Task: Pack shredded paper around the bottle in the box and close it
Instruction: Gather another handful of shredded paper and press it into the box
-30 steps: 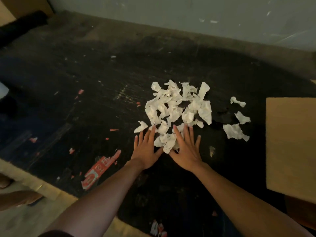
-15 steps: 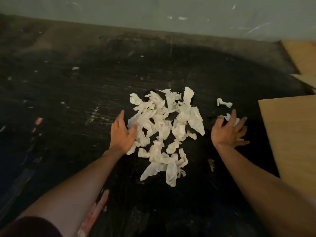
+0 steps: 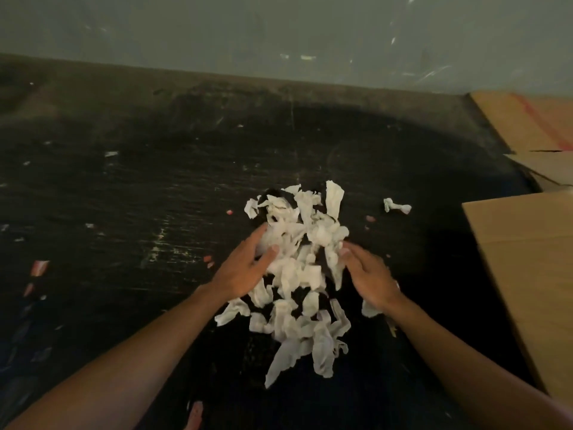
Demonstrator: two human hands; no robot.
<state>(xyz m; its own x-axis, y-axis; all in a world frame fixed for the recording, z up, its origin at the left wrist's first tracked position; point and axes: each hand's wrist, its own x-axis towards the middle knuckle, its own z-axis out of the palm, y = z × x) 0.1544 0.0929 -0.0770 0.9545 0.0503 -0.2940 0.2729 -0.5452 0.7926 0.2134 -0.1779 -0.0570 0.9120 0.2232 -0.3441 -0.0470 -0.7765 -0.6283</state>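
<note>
Fingers of both hands spread and fairly straight, cupping in from either side of the pile of shredded paper [image 3: 297,274] — nothing pinched as far as the frame shows. Left hand [image 3: 245,268] lies on the pile's left edge, palm down, fingers angled up and right, thumb tip on a white scrap. Right hand [image 3: 369,277] is on the pile's right edge, fingers pointing up and left; it is motion-blurred, so exact finger contact is hard to tell. One scrap sticks out beneath the right wrist. Both forearms come in from the bottom corners.

Pile sits at the middle of the dark scuffed tabletop [image 3: 139,197], between the two hands. White torn strips, crumpled. Its long axis runs near to far, from a loose tail of strips at the near end up to a taller clump at the far end, leaning slightly right as it goes away. Upper clump looks bunched between the fingertips.

Loose paper scrap [image 3: 397,206] lies alone to the right of the pile's far end, apart from it.

Cardboard flap [image 3: 527,274] — flat tan panel at the right edge, near the right hand but not touching it. Further back on the right, more cardboard [image 3: 533,125] with a red stripe, by the wall [image 3: 279,32]. Small pink and white bits are scattered over the left of the tabletop.
</note>
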